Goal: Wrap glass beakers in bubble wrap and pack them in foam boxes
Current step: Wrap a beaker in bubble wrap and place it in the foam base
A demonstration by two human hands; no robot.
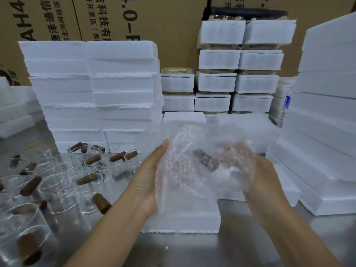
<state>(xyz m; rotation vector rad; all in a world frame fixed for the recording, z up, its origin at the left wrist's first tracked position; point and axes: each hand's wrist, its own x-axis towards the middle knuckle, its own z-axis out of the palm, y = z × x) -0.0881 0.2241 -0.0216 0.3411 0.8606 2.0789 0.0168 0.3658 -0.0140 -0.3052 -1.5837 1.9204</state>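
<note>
In the centre I hold a bundle of bubble wrap [194, 166] with a beaker and a dark stopper dimly visible inside it. My left hand [152, 176] cups the bundle's left side with its fingers under the wrap. My right hand [256, 176] grips the right side, its fingers blurred behind the plastic. Below the bundle a white foam box [185, 218] lies flat on the steel table. Several bare glass beakers [63, 182] with brown stoppers lie scattered at the left.
Tall stacks of foam pieces [92, 89] stand behind the beakers and at the right [325, 116]. Packed foam boxes [238, 78] are piled at the back against cardboard cartons [119, 18]. A water bottle [286, 106] stands beside the right stack.
</note>
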